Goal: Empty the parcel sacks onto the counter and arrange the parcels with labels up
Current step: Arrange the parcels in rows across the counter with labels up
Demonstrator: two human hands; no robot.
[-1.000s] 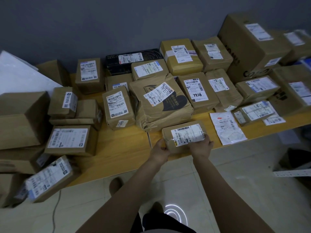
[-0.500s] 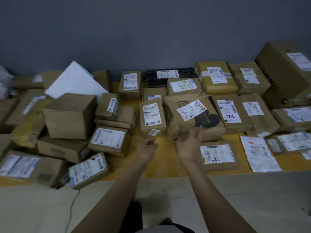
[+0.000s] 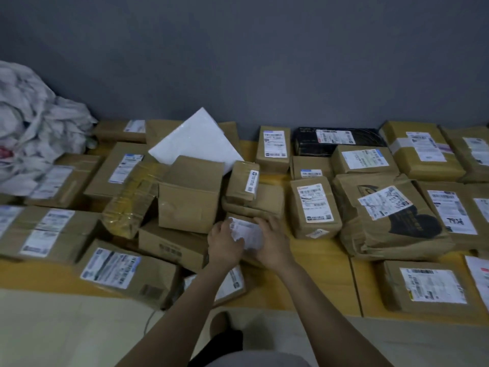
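Both hands are gripping a small parcel (image 3: pixel 247 234), label up, the left hand (image 3: pixel 224 245) curling round its left edge and the right hand (image 3: pixel 272 243) round its right. It is lying among the others on the table (image 3: pixel 317 263), just beside a plain box (image 3: pixel 189 194)

- small parcel (image 3: pixel 247 231): label blurred, largely covered by the left hand (image 3: pixel 223 245) and right hand (image 3: pixel 274 242);
- flat parcel (image 3: pixel 234 283) at the desk (image 3: pixel 325 262) edge: half hidden under the left forearm;
- white sack (image 3: pixel 29 123): cut off by the left edge;
- white mailer (image 3: pixel 480 276): cut off by the right edge;
- print on every label: too blurred to read
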